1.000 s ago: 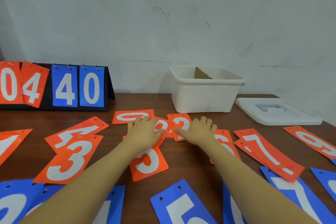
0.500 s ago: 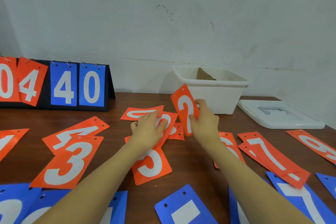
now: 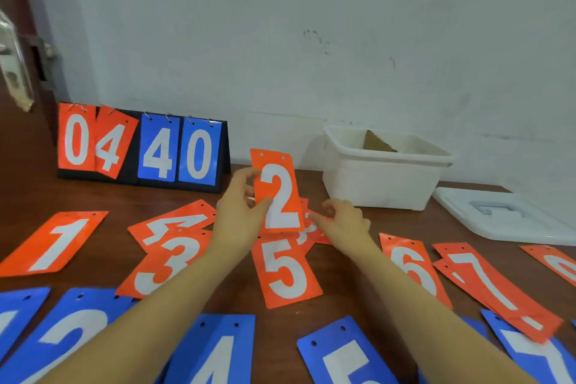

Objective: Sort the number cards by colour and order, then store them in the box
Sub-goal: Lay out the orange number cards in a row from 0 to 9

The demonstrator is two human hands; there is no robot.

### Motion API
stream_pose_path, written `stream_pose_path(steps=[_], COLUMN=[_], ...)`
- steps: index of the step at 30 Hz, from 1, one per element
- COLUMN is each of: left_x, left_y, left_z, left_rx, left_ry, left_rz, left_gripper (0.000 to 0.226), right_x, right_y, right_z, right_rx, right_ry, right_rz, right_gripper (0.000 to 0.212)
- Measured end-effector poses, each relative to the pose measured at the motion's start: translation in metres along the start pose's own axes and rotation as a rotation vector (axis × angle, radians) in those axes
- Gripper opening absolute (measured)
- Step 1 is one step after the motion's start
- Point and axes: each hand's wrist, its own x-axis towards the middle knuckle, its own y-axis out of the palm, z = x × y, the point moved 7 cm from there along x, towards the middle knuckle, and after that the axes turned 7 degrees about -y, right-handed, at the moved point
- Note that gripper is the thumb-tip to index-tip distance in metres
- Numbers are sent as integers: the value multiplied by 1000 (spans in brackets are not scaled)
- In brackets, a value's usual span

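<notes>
Upright above table: orange 2 card [image 3: 278,193]

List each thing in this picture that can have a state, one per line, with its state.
orange 2 card: lifted upright, held by left hand
right hand: fingers curled, on cards lying behind the 2
white box: open, brown piece inside
lid: off, flat beside the box
orange 5 card: flat on table
scoreboard: standing, shows 04 40
</notes>
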Motion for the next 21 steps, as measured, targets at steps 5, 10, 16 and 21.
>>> stream_pose_path(steps=[5, 10, 16, 21], left_x=[-4, -3, 0, -7], left_y=[-19, -20, -22, -30], left_z=[16, 22, 17, -1], left_rx=[221, 286, 221, 174], left_ry=[-20, -27, 33, 105], left_rz=[4, 7, -21, -78], left_gripper=[36, 37, 40, 39], right_x=[4, 11, 8, -10], right_y=[29, 28, -13, -65], right_z=[-13, -13, 11, 37], right_rx=[-252, -96, 311, 517], right_ry=[108, 165, -102, -227], right_rz=[182, 124, -346, -669], right_gripper=[84, 80, 22, 25])
